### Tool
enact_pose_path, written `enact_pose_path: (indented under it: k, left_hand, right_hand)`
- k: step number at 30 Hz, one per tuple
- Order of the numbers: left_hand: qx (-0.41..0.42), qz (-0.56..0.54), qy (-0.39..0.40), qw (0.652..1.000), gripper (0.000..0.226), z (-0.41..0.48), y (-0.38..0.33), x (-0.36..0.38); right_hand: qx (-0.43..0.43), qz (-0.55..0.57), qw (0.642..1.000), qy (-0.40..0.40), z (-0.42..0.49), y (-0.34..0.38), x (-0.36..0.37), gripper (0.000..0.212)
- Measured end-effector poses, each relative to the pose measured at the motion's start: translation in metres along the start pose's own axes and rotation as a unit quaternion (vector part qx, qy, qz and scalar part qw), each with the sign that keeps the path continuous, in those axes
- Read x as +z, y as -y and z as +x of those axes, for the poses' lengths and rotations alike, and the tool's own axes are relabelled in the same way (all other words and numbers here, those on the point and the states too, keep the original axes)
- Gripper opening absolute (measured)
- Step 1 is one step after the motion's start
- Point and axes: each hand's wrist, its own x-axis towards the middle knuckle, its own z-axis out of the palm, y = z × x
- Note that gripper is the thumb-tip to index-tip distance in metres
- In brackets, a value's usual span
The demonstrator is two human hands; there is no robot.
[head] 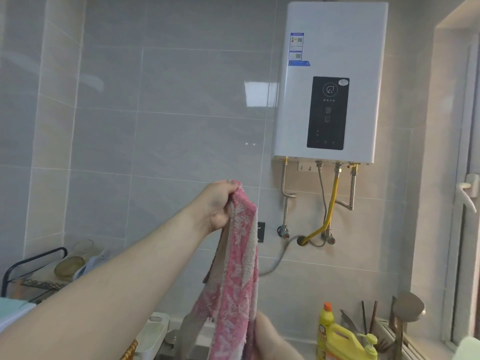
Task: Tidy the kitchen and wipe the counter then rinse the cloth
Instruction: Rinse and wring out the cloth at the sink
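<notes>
My left hand (220, 203), raised at mid-frame, grips the top edge of the pink cloth (233, 268) with curled fingers and thumb, and the cloth hangs down to the bottom edge of the frame. My right hand (272, 339) sits at bottom centre against the cloth's lower end; its fingers are hidden, so I cannot tell its grip. A white heater (330, 48) hangs on the tiled wall at upper right. Yellow bottles (337, 339) stand at lower right, and a rack (33, 258) at lower left.
</notes>
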Motion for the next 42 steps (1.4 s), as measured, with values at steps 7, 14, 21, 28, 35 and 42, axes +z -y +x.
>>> enact_pose_path:
  k: [7,14,21,28,35,42]
  left_hand:
    - [-0.005,-0.012,-0.032,0.999,0.03,0.007,-0.002,-0.026]
    - [-0.007,0.074,0.001,0.997,0.019,0.003,-0.011,-0.065]
    - [-0.034,0.433,-0.027,0.9,0.062,0.002,-0.012,-0.105]
    - [-0.002,0.339,-0.148,0.929,0.029,0.011,-0.011,-0.107]
    - [0.06,0.422,-0.234,0.874,0.024,0.012,-0.019,-0.118]
    - [0.045,0.493,-0.173,0.852,0.02,0.005,-0.018,-0.114]
  right_hand:
    - [0.014,0.114,0.987,0.11,-0.008,0.006,-0.005,0.048]
    - [-0.08,0.027,0.996,0.006,-0.001,0.069,-0.036,0.032]
    - [-0.214,-0.127,0.965,-0.089,-0.021,0.154,-0.061,0.027]
    - [-0.282,-0.33,0.887,-0.157,-0.047,0.192,-0.038,0.025]
    - [-0.363,-0.558,0.716,-0.211,-0.053,0.196,-0.03,0.032]
    - [-0.318,-0.663,0.631,-0.247,-0.053,0.207,-0.029,0.022]
